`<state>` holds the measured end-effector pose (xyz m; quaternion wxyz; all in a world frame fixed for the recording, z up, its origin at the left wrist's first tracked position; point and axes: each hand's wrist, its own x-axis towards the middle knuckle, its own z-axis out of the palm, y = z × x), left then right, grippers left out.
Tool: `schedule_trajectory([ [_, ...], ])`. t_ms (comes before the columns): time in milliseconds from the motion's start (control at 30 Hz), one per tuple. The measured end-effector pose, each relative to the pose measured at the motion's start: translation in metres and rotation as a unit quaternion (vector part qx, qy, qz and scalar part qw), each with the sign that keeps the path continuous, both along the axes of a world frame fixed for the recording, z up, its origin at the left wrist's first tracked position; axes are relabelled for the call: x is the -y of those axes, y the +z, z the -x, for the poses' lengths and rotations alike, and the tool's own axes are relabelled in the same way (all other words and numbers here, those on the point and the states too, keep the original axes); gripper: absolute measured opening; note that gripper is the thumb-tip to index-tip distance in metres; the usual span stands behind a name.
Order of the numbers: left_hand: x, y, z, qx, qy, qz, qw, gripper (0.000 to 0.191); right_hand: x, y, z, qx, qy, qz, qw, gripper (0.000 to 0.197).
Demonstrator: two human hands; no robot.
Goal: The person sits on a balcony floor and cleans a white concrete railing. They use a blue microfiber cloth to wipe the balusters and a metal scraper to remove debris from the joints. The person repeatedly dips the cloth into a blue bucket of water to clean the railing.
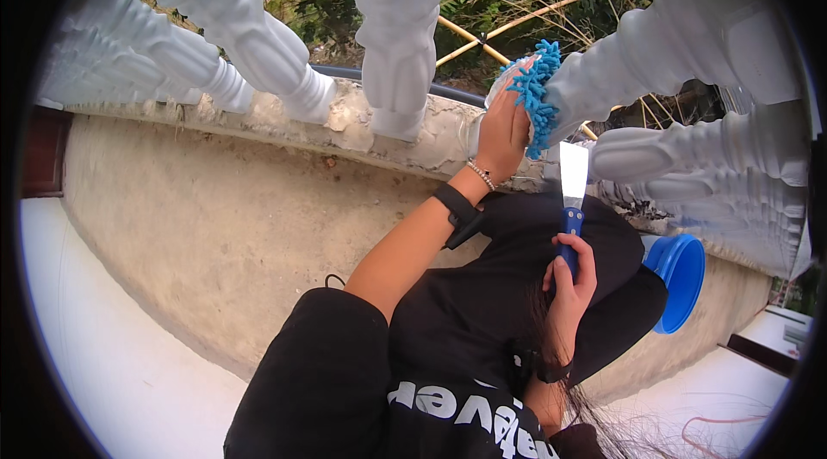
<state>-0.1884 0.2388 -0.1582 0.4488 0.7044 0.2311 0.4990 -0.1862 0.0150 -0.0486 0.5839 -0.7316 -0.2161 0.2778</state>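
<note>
My left hand [507, 126] holds a blue chenille cleaning mitt [543, 94] against the lower part of a pale grey baluster [601, 84]. Its fingertips are partly hidden by the mitt's whitish side. In my right hand [572, 275], a putty knife [573, 181] with a blue riveted handle points away from me. Its wide metal blade shines brightly, just below the mitt in the picture and near the baluster's foot. I cannot tell whether the blade touches anything.
More balusters [399, 39] line a rough, flaking concrete ledge [349, 116]. A blue bucket [685, 284] stands right of my bent legs on the concrete floor [258, 213]. Beyond the balusters are a dark pipe [452, 92], crossed bamboo poles [483, 40] and plants. A white wall curves along the lower left.
</note>
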Motion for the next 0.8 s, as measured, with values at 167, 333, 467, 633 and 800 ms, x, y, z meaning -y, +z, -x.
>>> schedule_trajectory([
  [167,0.028,-0.053,0.031,-0.048,-0.113,0.293,0.948,0.038,0.001,-0.001,0.001,0.018,0.003,0.007,1.000,0.026],
  [333,0.023,0.038,0.006,0.061,-0.015,0.047,0.997,0.040,-0.001,-0.003,0.002,0.018,-0.005,0.009,1.000,0.025],
  [467,0.008,0.057,-0.006,0.047,0.009,0.064,0.997,0.037,0.003,-0.005,0.000,0.018,0.000,0.026,0.999,0.025],
  [633,0.006,-0.023,0.000,0.088,-0.034,0.152,0.984,0.036,0.000,-0.006,0.003,0.051,0.002,0.025,0.998,0.025],
  [800,0.032,-0.102,0.004,-0.006,-0.006,0.286,0.958,0.041,0.002,-0.010,0.004,0.037,-0.004,0.019,0.999,0.025],
])
